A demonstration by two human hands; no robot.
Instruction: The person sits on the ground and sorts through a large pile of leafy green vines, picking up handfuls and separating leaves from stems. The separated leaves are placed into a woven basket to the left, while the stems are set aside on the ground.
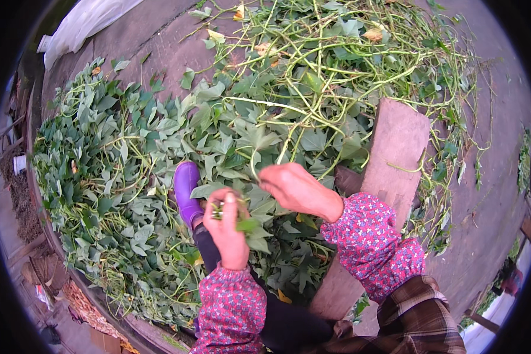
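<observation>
My left hand is closed around a small bunch of green leaf stems, whose leaves hang out on its right side. To its upper right, my right hand pinches a pale green leafy vine between thumb and fingers. Broad pointed leaves spread around and under both hands. Beyond them lies a tangled heap of long vines, largely stripped to bare stems at the top. On the left sits a wide pile of leaves.
A wooden bench plank runs beside my right arm. My purple shoe rests among the leaves. White plastic sheeting lies at the far left. The wooden floor extends right, and its left edge drops to clutter and a white cup.
</observation>
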